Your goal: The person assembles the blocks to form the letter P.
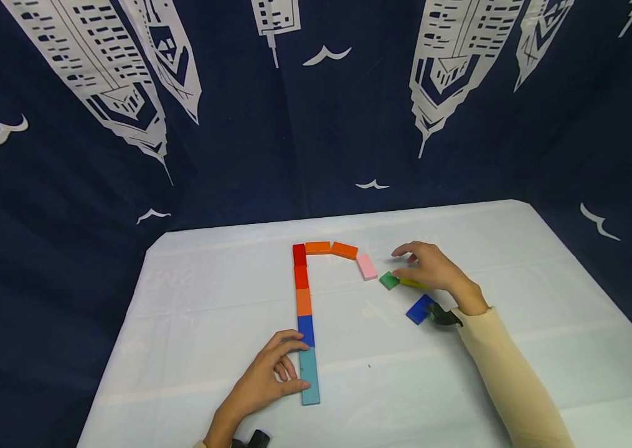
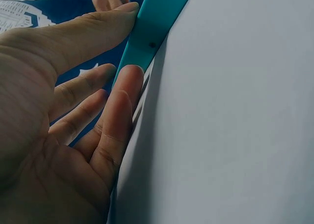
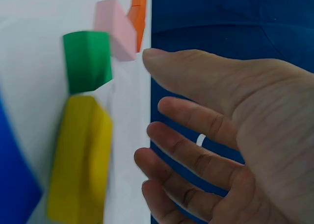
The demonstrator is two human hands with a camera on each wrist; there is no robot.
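Observation:
My left hand (image 1: 265, 376) rests along the left side of a teal block (image 1: 309, 376), thumb and fingertips touching its edge without wrapping round it. Above that block, a line runs up through a blue block (image 1: 306, 331), an orange block (image 1: 304, 302) and two red blocks (image 1: 301, 277). Empty, with fingers spread, my right hand (image 1: 430, 266) hovers by a green block (image 1: 389, 280) and a yellow block (image 3: 81, 160). In the head view the hand partly covers the yellow one. A pink block (image 1: 367, 267) lies up and left of the green one.
Two orange blocks (image 1: 318, 248) lead right from the top red block towards the pink one. Another blue block (image 1: 419, 310) lies below the right hand, partly behind a dark wrist device (image 1: 443, 315). A navy patterned cloth (image 1: 237, 155) hangs behind the white table (image 1: 209, 298).

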